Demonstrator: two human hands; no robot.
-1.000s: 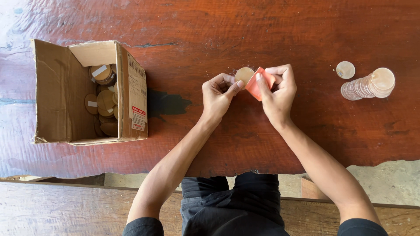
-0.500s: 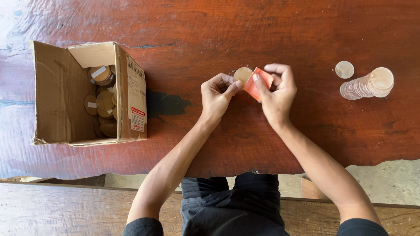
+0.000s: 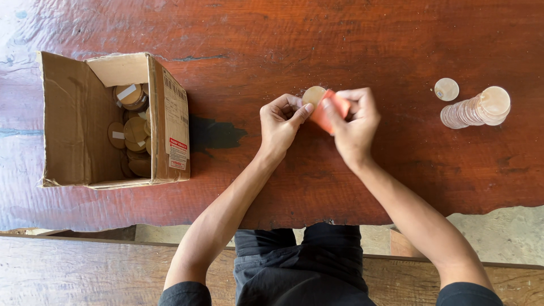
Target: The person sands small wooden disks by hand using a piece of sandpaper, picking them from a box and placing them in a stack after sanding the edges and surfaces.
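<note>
Above the middle of the dark red wooden table (image 3: 340,34), my left hand (image 3: 281,122) pinches a small round wooden disc (image 3: 312,95) by its edge. My right hand (image 3: 354,122) holds a folded orange piece (image 3: 331,109), perhaps sandpaper, pressed against the disc's right side. Both hands meet at the disc, fingers curled around it.
An open cardboard box (image 3: 62,124) at the left holds several round wooden discs, some with tape. At the far right a tilted stack of discs (image 3: 476,109) rests on the table, with a single disc (image 3: 446,89) beside it. A wooden bench (image 3: 79,272) runs below the table's near edge.
The orange piece in my right hand has shifted slightly down across the disc. Hands stay in nearly the same spot.
</note>
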